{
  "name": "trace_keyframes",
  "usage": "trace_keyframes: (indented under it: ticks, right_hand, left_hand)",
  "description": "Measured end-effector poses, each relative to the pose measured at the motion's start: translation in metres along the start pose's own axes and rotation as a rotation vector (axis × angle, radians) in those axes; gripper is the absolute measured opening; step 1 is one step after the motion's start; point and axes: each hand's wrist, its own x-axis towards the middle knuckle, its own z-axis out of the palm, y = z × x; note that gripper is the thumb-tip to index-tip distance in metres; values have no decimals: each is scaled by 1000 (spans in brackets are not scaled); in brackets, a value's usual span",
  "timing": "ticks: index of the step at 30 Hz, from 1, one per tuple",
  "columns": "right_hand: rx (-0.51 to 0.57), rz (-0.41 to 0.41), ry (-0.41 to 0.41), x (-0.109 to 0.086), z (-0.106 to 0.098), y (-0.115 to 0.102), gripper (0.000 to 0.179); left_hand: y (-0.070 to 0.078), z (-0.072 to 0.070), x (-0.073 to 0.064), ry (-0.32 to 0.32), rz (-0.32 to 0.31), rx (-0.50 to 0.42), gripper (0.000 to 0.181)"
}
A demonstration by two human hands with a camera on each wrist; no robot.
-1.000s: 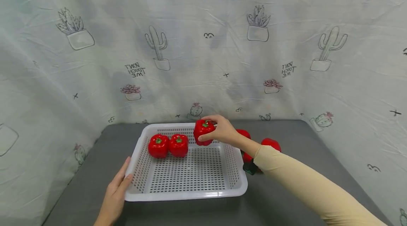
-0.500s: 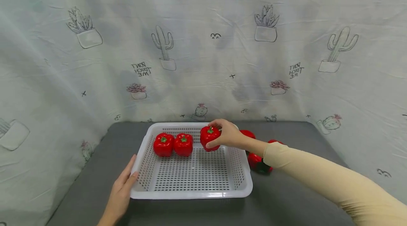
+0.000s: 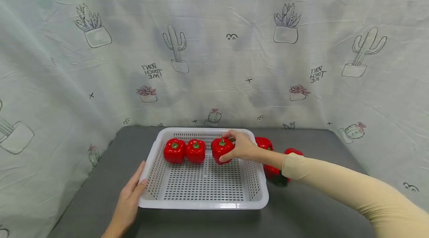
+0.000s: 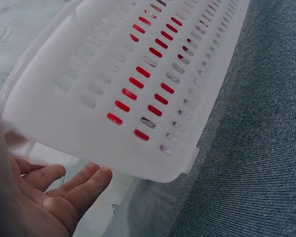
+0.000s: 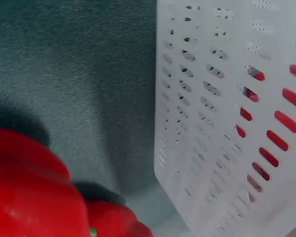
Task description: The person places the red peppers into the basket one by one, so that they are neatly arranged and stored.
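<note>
Table [image 3: 197,226]: dark grey, fine-textured.
Curtain [image 3: 204,89]: pale, creased, cactus-printed.
White basket [image 3: 201,205]: on the table, two red peppers [image 3: 174,151] inside.
Right hand [image 3: 242,146]: pinches third pepper [image 3: 219,150] within the basket.
Left hand [image 3: 129,199]: relaxed fingers touching the basket's left rim.
Loose peppers [image 3: 264,142]: on the table, right of the basket.

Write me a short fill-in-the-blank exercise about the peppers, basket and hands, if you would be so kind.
The right hand holds a pepper coloured mainly ____.
The number of other peppers in the basket is ____.
The basket's colour is ____.
In the head view, the left hand touches the basket's ____ side.
Missing words: red; two; white; left.
</note>
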Motion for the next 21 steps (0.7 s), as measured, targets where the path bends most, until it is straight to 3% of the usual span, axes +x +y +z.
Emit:
trace_keyframes:
  ticks: [6,15,21]
  right_hand:
    - [-8,-15,-1,5,12,3,71]
    - [-56,65,34,10,28,9,73]
    - [-92,28,42,13,31,10,78]
  left_hand:
    - [-1,1,-1,10,-46,19,49]
    - [2,1,0,2,-75,58,49]
    - [3,1,0,9,-75,61,49]
